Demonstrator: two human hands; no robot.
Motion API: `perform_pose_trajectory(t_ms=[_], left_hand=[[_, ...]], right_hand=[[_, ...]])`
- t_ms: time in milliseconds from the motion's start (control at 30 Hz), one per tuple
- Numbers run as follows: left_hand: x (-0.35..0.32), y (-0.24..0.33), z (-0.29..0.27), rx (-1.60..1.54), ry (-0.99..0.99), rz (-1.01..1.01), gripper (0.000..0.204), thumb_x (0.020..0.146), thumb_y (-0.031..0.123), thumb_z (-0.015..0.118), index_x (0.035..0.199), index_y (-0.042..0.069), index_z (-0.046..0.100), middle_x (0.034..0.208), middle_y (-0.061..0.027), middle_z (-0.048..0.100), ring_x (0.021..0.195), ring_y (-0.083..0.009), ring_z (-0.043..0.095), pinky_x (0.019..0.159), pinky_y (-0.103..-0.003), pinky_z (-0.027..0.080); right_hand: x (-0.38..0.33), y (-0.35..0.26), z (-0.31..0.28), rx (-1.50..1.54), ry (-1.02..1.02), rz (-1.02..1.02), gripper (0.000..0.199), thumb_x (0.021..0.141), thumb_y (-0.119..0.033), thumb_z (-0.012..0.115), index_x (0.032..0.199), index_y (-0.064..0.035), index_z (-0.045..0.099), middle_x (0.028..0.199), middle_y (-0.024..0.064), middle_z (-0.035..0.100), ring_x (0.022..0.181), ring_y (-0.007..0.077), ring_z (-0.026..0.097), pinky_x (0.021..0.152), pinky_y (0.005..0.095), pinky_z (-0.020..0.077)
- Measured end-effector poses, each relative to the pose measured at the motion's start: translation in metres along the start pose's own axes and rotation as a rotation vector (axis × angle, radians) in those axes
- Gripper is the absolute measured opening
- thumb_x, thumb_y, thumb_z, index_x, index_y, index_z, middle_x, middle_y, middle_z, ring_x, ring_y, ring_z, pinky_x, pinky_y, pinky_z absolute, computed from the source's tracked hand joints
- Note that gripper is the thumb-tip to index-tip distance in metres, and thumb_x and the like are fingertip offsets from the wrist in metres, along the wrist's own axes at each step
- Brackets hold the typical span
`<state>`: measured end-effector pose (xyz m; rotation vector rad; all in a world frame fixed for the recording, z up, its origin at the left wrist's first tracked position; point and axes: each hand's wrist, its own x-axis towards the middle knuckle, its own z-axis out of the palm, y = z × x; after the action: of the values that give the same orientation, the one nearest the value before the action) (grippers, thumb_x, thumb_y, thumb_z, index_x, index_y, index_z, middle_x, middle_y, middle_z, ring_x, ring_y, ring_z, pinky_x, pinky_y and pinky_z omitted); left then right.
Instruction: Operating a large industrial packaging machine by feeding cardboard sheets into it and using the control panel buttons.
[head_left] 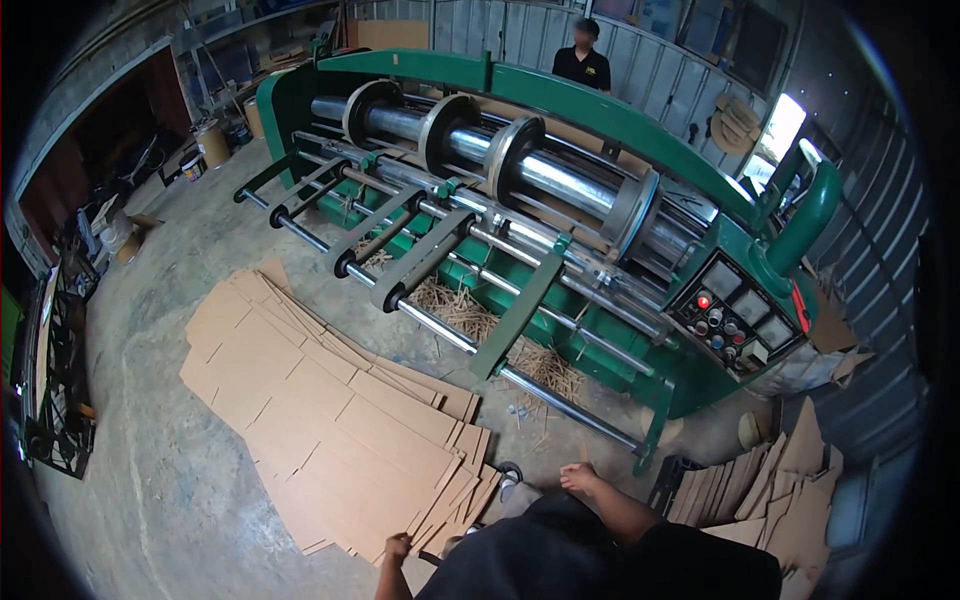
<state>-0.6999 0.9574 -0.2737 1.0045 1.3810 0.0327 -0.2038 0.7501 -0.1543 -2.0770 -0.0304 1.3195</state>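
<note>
Brown corrugated cardboard sheets (330, 430) lie fanned in an overlapping stack on the concrete floor (150, 480), in front of the green roller machine (560, 210) and toward its feed rails. The left hand (397, 548) rests at the near edge of the stack, at the side farthest from the machine; its fingers appear curled against a sheet edge, but whether they pinch it cannot be told. The right hand (580, 478) hangs free between the stack and the machine's near leg, fingers loosely together and holding nothing.

Handling judgement: each sheet is likely light and stiff along its flutes, yet wide enough to sag or crease if lifted by one corner. Grip at two opposite long edges. Another person (583, 60) stands behind the machine. More cardboard offcuts (780, 490) lean beside its control panel (735, 315).
</note>
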Motion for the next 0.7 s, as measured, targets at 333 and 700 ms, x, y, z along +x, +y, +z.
perform_pose_trajectory(t_ms=[333, 700], left_hand=[[0.012, 0.089, 0.025, -0.115, 0.064, -0.036, 0.027, 0.083, 0.019, 0.054, 0.107, 0.005, 0.056, 0.085, -0.009, 0.062, 0.067, -0.0178, 0.058, 0.049, -0.027, 0.042], [0.025, 0.142, 0.161, 0.051, -0.132, -0.032, 0.029, 0.084, 0.02, 0.055, 0.109, 0.005, 0.055, 0.089, -0.0073, 0.063, 0.07, -0.0168, 0.059, 0.051, -0.029, 0.043]], right_hand=[[0.02, -0.025, -0.041, -0.005, 0.027, -0.12, 0.013, 0.083, -0.017, 0.054, 0.091, -0.0107, 0.063, 0.076, 0.002, 0.062, 0.063, 0.0114, 0.059, 0.053, 0.0238, 0.0458], [0.057, -0.024, -0.118, -0.202, 0.076, -0.138, 0.015, 0.08, -0.015, 0.055, 0.083, -0.0065, 0.066, 0.06, 0.0022, 0.059, 0.052, 0.0108, 0.056, 0.048, 0.025, 0.0453]])
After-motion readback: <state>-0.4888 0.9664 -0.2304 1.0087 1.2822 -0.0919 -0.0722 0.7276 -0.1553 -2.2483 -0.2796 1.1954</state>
